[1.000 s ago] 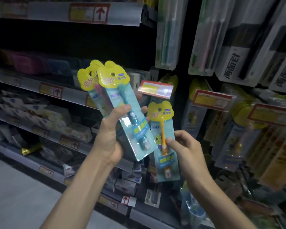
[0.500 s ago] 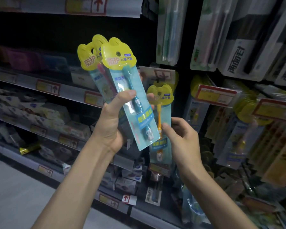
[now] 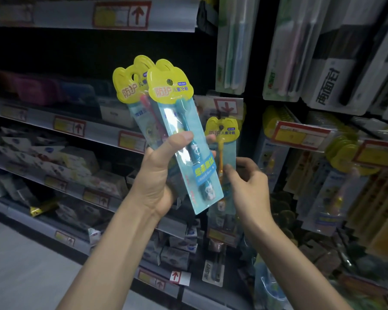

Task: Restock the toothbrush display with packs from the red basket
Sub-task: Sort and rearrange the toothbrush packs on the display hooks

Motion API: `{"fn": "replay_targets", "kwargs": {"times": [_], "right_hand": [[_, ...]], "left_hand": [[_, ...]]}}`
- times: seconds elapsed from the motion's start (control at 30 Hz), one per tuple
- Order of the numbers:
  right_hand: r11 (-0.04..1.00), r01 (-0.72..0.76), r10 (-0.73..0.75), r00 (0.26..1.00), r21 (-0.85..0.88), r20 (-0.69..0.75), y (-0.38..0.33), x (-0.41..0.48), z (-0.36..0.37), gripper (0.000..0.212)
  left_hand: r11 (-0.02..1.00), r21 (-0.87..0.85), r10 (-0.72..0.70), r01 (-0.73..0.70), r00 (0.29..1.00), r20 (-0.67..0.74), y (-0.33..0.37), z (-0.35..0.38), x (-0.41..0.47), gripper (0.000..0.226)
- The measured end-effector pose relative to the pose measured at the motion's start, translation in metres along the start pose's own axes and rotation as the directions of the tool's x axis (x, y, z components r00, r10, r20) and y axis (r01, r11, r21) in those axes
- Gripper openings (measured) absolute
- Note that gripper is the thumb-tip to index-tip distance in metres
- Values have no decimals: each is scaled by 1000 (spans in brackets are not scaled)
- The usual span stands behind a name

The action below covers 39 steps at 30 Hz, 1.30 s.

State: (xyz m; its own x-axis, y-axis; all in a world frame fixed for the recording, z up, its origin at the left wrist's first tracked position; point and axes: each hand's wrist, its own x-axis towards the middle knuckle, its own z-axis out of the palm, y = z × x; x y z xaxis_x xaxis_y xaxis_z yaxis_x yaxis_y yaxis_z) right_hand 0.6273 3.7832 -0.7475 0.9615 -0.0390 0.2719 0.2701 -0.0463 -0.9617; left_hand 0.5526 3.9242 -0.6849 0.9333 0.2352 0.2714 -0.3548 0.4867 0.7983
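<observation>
Toothbrush packs (image 3: 184, 121), two teal blister cards with yellow cloud-shaped headers, stood fanned upright in my left hand (image 3: 159, 175), whose thumb clamped across the front card with its blue brush. My right hand (image 3: 249, 184) hovered with fingers loosely curled and gripping nothing, just beside a third matching pack (image 3: 222, 135) with an orange brush, which hung on the display. Red-framed price tags (image 3: 69, 125) lined the grey shelves at left.

One left hand (image 3: 159, 175), one right hand (image 3: 249, 184), two toothbrush packs (image 3: 170, 90) held together, one hanging pack (image 3: 224, 133)
</observation>
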Motion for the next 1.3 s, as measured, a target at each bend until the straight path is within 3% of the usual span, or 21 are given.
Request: {"fn": "replay_targets", "kwargs": {"times": [0.3, 0.53, 0.67, 0.77, 0.87, 1.17, 1.3], "right_hand": [[997, -38, 30, 993, -67, -116, 10, 22, 12, 8], [992, -72, 53, 982, -100, -180, 23, 37, 20, 9], [986, -73, 43, 980, -150, -195, 26, 33, 21, 23], [972, -52, 16, 988, -228, -157, 23, 26, 15, 38], [968, -44, 19, 994, -246, -104, 14, 13, 3, 38], [998, 10, -7, 999, -70, 36, -15, -32, -10, 26], [999, 33, -35, 988, 14, 153, -21, -47, -10, 18]], "left_hand": [[999, -40, -24, 25, 999, 25, 1, 5, -3, 35], [999, 40, -13, 13, 1000, 16, -3, 3, -2, 30], [998, 59, 3, -4, 1000, 15, -6, 2, -2, 26], [999, 53, -4, 3, 1000, 10, -7, -1, -3, 28], [997, 74, -11, 12, 1000, -8, -10, -6, -6, 26], [994, 105, 5, -2, 1000, -20, -21, -16, -20, 37], [989, 115, -83, 89, 995, -59, -31, -18, -30, 39]]}}
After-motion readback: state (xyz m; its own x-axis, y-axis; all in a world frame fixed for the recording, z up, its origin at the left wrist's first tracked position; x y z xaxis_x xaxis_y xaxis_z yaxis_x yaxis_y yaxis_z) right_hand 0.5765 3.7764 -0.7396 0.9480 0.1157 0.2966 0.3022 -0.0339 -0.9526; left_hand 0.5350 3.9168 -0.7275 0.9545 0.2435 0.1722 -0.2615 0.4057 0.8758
